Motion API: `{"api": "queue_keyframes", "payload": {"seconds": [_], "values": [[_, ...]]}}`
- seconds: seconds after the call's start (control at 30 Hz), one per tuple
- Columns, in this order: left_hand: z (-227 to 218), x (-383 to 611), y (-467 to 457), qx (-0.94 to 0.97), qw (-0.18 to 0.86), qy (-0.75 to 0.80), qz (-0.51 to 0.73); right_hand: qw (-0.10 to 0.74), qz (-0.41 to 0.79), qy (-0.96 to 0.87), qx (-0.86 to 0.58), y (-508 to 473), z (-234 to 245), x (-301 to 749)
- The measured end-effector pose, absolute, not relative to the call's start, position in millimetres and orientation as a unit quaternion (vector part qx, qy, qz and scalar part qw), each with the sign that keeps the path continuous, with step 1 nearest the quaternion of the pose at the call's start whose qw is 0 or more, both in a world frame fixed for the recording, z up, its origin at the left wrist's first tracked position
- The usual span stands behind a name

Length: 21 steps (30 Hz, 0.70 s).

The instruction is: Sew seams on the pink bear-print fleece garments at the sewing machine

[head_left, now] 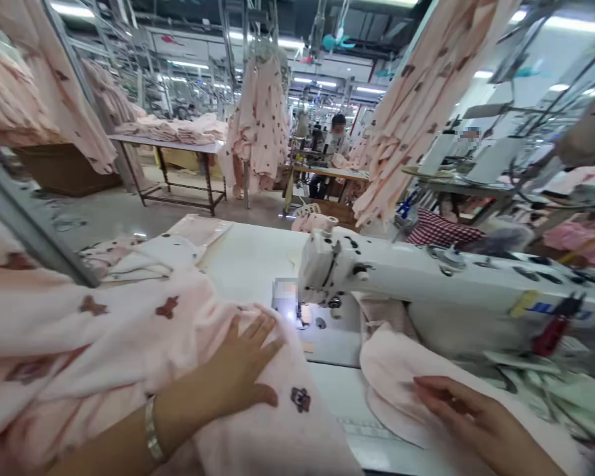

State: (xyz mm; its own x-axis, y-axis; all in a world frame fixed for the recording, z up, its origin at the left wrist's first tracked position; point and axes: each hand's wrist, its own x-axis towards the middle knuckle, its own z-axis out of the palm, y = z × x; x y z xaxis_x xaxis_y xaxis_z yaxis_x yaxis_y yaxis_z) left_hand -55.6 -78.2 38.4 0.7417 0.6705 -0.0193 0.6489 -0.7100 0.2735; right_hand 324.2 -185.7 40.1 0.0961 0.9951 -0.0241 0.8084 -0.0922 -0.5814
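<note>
Metal bangle (152,430) on L wrist; left hand (238,363) flat, open on pink printed fleece (129,330), right hand (456,410) open on pink panel (396,377), nothing gripped: risk, unpinned cloth slips, bunches under sewing machine (377,271) needle.

Your left forearm (104,443), your right forearm (520,443): running off the bottom edge.
Pink spotted garment (258,423): also running off it.
Sewing machine bed (327,337): blurring out at its far left corner.

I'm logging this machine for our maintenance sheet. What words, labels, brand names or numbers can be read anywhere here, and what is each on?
Nothing can be quoted: the blue lettering on the arm of the white sewing machine and the yellow label beside it are too blurred to read, and no other legible text shows.
</note>
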Motion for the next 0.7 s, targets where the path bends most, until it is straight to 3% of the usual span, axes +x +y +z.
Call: {"api": "queue_keyframes", "payload": {"seconds": [0.2,0.37,0.53,0.7], "values": [[66,83,-75,0.953,0.194,0.183,0.143,0.213,0.103,-0.62,-0.748,-180,30,348],[57,197,-40,0.945,0.186,0.223,0.15,0.213,0.036,-0.614,-0.759,-185,14,359],[44,220,-25,0.944,0.2,0.203,0.165,0.232,0.004,-0.613,-0.755,-188,10,366],[61,208,-41,0.939,0.202,0.174,0.217,0.252,-0.019,-0.606,-0.754,-194,22,373]]}}
